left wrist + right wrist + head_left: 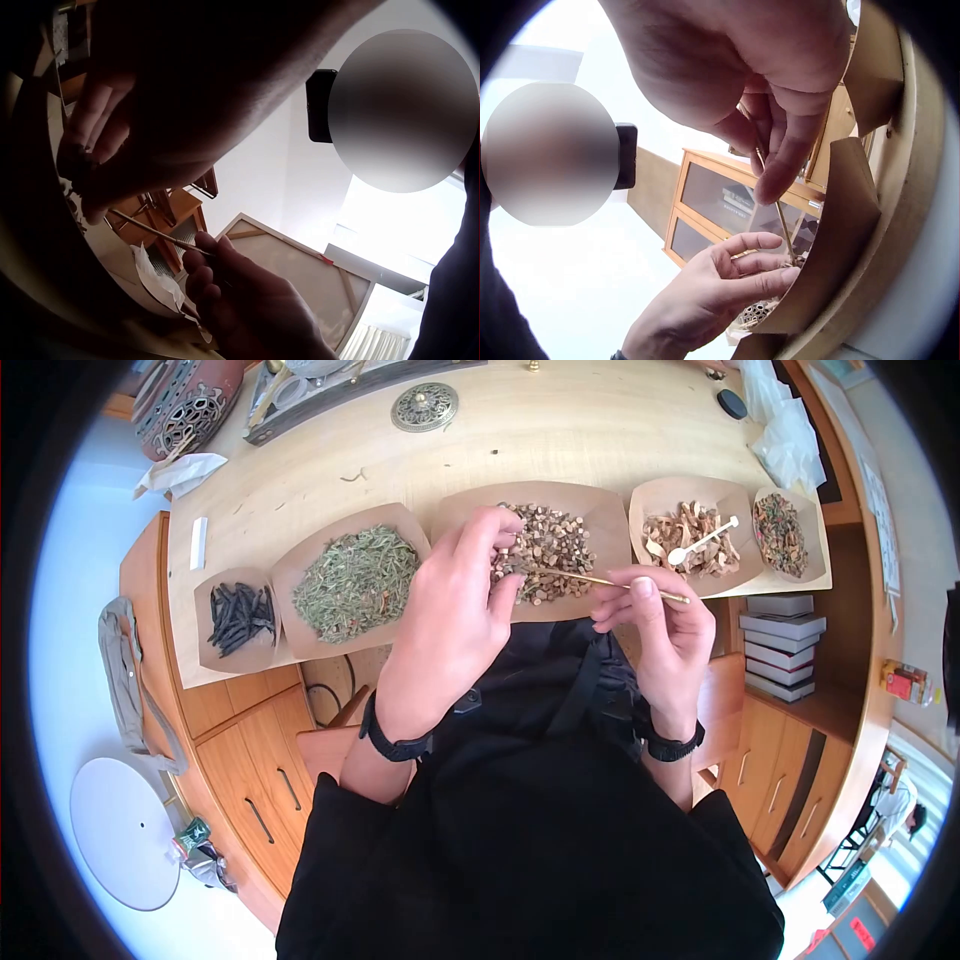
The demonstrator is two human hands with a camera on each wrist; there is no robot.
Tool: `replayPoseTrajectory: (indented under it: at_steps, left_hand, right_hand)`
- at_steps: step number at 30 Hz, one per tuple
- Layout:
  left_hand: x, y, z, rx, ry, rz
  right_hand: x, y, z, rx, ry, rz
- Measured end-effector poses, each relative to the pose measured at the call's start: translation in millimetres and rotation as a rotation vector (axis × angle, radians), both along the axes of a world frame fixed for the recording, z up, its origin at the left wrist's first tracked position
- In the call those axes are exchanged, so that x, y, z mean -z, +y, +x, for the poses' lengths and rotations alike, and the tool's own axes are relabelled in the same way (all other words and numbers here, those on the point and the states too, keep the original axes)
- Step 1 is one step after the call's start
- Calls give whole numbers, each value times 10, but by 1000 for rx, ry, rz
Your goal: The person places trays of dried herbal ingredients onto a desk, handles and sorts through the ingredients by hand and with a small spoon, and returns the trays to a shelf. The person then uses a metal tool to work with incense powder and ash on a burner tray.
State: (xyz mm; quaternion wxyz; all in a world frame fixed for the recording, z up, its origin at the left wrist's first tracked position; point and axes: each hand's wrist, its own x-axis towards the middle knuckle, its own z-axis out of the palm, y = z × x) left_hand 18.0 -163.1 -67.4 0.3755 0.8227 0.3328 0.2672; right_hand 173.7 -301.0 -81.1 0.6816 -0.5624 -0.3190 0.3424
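My left hand [450,605] is over the middle paper tray [615,525] of chopped woody pieces [570,545], its thumb and bent fingers parted around the far end of a thin brass rod [585,576]. Dark bits lie by its fingertips in the left wrist view; whether it grips any is unclear. My right hand [665,630] pinches the rod near its other end, between thumb and fingers, beside the tray's near right edge. In the right wrist view the rod [782,221] slants down from the right hand [742,67] to the left hand's fingertips [791,266].
Left are trays of green dried herb [355,580] and black pods [240,618]. On the right stand a tray of pale slices [700,530] with a small light scoop [705,540], and a tray of mixed bits [780,535]. A pierced metal lid [424,407] lies behind.
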Motion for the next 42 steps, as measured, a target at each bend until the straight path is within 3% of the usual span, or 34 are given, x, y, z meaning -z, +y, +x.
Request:
replayPoseTrajectory:
  at_steps: [13, 18, 25, 36, 42]
  left_hand:
    - [-53, 18, 12, 1, -187, 175]
    - [-61, 60, -46, 61, 53, 226]
    - [19, 27, 34, 51, 140, 176]
    - [95, 49, 60, -3, -80, 127]
    - [46, 22, 12, 31, -80, 185]
  right_hand:
    - [-1, -111, 65, 38, -55, 163]
    - [4, -116, 103, 113, -315, -26]
    - [18, 22, -18, 60, -215, -118]
    - [60, -44, 19, 12, -54, 21]
    - [43, -105, 74, 13, -53, 51]
